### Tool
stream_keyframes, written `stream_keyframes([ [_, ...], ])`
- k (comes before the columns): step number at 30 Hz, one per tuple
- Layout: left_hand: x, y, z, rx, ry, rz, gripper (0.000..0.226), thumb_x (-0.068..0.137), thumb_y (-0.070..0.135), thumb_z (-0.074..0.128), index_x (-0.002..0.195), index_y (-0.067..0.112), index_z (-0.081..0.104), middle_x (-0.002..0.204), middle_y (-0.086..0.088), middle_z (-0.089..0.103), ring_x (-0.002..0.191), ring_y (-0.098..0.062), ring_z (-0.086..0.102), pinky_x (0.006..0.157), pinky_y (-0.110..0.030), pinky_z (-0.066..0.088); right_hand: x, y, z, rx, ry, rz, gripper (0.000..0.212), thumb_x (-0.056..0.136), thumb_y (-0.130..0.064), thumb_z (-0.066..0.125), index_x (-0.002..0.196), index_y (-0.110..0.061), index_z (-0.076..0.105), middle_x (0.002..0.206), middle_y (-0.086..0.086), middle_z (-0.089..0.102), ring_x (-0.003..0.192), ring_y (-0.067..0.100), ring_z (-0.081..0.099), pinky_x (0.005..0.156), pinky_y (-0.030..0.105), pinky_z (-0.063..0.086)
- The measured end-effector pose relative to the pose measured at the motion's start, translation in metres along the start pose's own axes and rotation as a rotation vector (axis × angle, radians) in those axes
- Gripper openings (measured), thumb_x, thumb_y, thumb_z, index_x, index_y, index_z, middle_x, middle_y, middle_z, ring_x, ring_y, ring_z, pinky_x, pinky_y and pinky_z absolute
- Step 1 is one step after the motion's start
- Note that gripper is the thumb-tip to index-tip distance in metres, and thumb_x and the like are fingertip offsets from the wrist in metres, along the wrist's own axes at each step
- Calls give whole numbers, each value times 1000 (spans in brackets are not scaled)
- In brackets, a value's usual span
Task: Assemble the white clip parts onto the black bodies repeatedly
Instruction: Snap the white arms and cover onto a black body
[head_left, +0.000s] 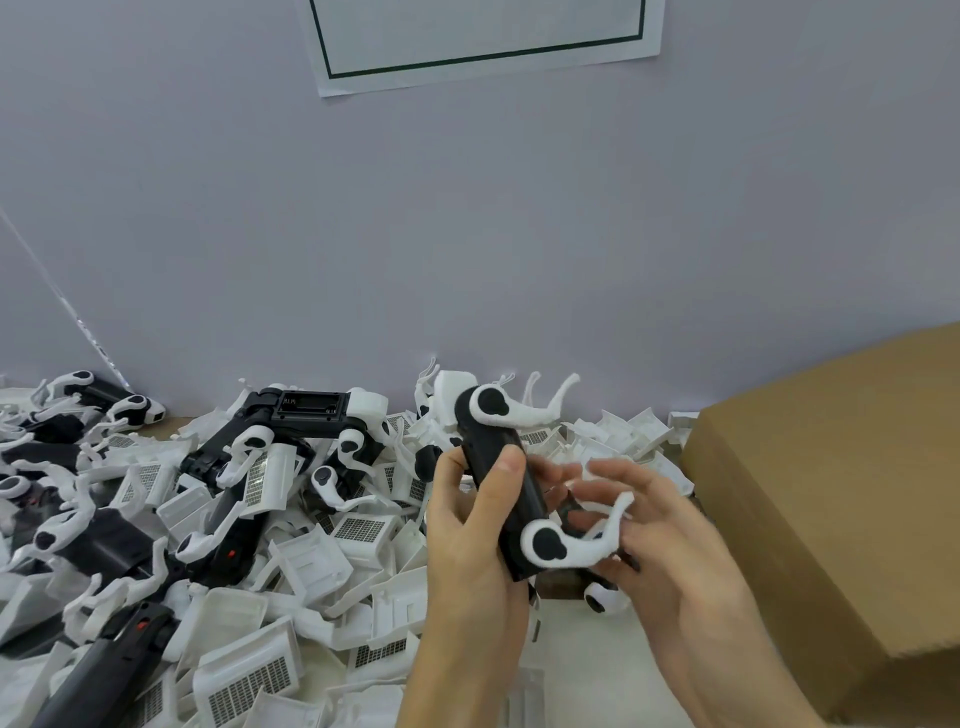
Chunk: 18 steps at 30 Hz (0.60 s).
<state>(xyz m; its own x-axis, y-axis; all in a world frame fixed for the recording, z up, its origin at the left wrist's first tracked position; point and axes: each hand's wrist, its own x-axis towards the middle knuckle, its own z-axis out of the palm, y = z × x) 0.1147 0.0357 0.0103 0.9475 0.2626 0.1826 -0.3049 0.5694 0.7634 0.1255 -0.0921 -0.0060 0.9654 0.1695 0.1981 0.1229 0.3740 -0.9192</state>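
My left hand (470, 530) grips a long black body (506, 478), thumb across its front, holding it above the table. One white clip part (511, 408) sits on the body's far end. A second white clip part (569, 540) is at the near end, its curved arm between the fingers of my right hand (660, 530), which holds it against the body. Whether it is fully seated I cannot tell.
A heap of loose white grille parts (291, 545) and white clips covers the table left of my hands, mixed with black bodies (306, 410). A brown cardboard box (841, 493) stands at the right. A grey wall with a paper sheet (478, 36) closes the back.
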Motion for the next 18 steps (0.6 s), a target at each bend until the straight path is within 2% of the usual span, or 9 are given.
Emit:
stream_keyframes([
  [2, 3, 0, 1, 41, 64, 36, 56, 62, 38, 81, 100, 3, 57, 74, -12, 66, 65, -26, 68, 59, -31, 57, -3, -5, -1, -97, 36, -132, 26, 73, -26, 63, 96, -32, 73, 101, -2, 71, 95, 17, 67, 82, 35, 50],
  [4, 5, -1, 0, 134, 143, 52, 61, 57, 44, 83, 97, 5, 59, 70, -7, 65, 58, -19, 63, 54, -26, 54, -7, -11, 4, -272, -16, -249, 28, 74, -41, 70, 102, -34, 71, 105, -8, 69, 101, 15, 64, 84, 28, 51],
  [7, 7, -1, -3, 223, 187, 47, 61, 54, 53, 84, 91, 8, 68, 73, -4, 69, 62, -16, 64, 57, -24, 53, -8, -8, 10, -531, -20, -257, 41, 66, -56, 73, 104, -42, 71, 117, -15, 61, 114, 9, 59, 89, 28, 49],
  [10, 7, 0, -3, 274, 151, 13, 51, 56, 59, 83, 82, 16, 77, 78, -3, 73, 70, -16, 68, 64, -29, 56, -6, -1, 13, -640, 61, -264, 32, 70, -65, 79, 98, -55, 68, 118, -28, 54, 115, -2, 55, 85, 22, 47],
  [13, 5, 2, -1, 201, 92, -39, 46, 75, 50, 75, 97, 9, 75, 95, -11, 76, 83, -25, 72, 72, -35, 60, -3, 4, 11, -582, 120, -238, 29, 66, -66, 63, 88, -49, 72, 113, -31, 56, 105, 2, 61, 81, 26, 53],
  [15, 3, 2, 0, 139, 40, -60, 44, 80, 36, 72, 113, 8, 68, 107, -16, 76, 95, -30, 74, 77, -37, 62, -2, 4, 7, -608, 77, -216, 36, 74, -64, 56, 97, -41, 71, 108, -22, 64, 101, 6, 64, 81, 31, 54],
  [18, 1, 0, 1, 101, 25, -78, 49, 81, 26, 83, 119, 8, 59, 106, -19, 76, 96, -37, 74, 73, -43, 63, -3, 1, -1, -626, 39, -206, 35, 87, -63, 51, 101, -37, 71, 102, -19, 72, 98, 4, 67, 76, 19, 51],
])
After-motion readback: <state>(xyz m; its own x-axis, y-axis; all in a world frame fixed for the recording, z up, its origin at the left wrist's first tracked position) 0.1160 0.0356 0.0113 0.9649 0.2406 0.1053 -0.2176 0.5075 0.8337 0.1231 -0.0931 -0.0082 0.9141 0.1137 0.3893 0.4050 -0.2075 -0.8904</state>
